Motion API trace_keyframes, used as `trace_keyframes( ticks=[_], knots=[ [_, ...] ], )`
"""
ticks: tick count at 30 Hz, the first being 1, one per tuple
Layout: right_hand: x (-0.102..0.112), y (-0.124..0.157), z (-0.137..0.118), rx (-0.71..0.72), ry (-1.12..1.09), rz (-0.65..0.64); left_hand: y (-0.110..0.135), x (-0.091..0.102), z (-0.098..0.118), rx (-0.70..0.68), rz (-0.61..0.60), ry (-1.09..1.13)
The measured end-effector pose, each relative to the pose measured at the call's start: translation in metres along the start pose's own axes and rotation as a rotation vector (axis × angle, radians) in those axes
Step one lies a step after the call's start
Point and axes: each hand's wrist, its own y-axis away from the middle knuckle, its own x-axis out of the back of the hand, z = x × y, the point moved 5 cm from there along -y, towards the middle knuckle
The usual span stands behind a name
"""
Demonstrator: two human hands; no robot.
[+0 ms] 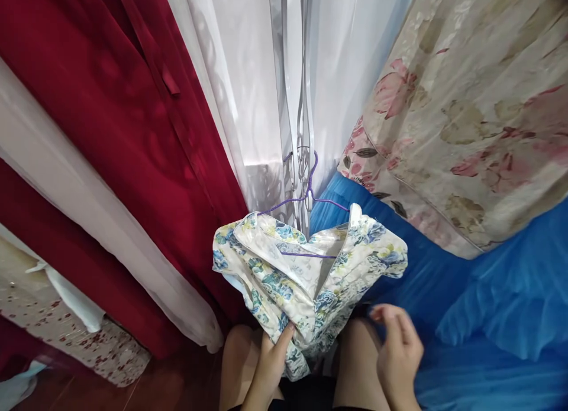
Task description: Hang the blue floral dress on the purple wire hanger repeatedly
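A short-sleeved blouse, white with blue, green and yellow flowers, hangs in front of me on a purple wire hanger. Its V-shaped neckline gapes, and the hanger's lower bar shows inside. My left hand grips the lower left part of the cloth, thumb on top and fingers behind it. To the right of the blouse, apart from it, my right hand is raised with its fingers curled in. Its fingertips are partly hidden, so whether something small is pinched there cannot be made out.
White hangers hang in a vertical row behind the blouse, before white cloth. Dark red fabric hangs at left. On the right are a floral cloth and blue pleated fabric. My legs are below.
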Motion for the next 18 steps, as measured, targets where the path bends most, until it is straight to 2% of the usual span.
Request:
trace_keyframes(
  ticks=[2,3,4,5,8,10,11,13,14,15,16,18],
  knots=[
    [-0.033,0.015,-0.007,-0.092,0.038,-0.455,0.007,-0.009,-0.001,-0.008,-0.019,-0.002],
    [-0.048,0.021,-0.011,-0.132,0.061,-0.637,0.011,-0.015,0.0,-0.018,-0.031,-0.002],
    [-0.058,0.024,-0.014,-0.155,0.083,-0.746,0.016,-0.021,0.001,-0.029,-0.048,-0.004],
    [-0.066,0.024,-0.017,-0.163,0.097,-0.797,0.02,-0.027,0.003,-0.041,-0.066,-0.008],
    [-0.076,0.015,-0.018,-0.153,0.069,-0.784,0.028,-0.037,0.006,-0.068,-0.098,-0.035],
    [-0.077,0.012,-0.012,-0.206,-0.007,-0.783,0.028,-0.03,0.01,-0.137,-0.002,-0.043],
    [-0.076,0.012,-0.009,-0.25,-0.043,-0.779,0.028,-0.022,0.015,-0.223,0.107,-0.051],
    [-0.073,0.014,-0.005,-0.335,-0.083,-0.754,0.034,-0.006,0.031,-0.505,0.387,-0.098],
    [-0.071,0.016,-0.004,-0.365,-0.083,-0.743,0.039,-0.003,0.039,-0.658,0.489,-0.146],
    [-0.07,0.019,-0.006,-0.385,-0.075,-0.739,0.044,-0.005,0.047,-0.784,0.515,-0.215],
    [-0.07,0.022,-0.008,-0.399,-0.067,-0.738,0.046,-0.013,0.053,-0.862,0.465,-0.296],
    [-0.072,0.028,-0.014,-0.412,-0.064,-0.744,0.043,-0.037,0.06,-0.862,0.224,-0.443]
  ],
)
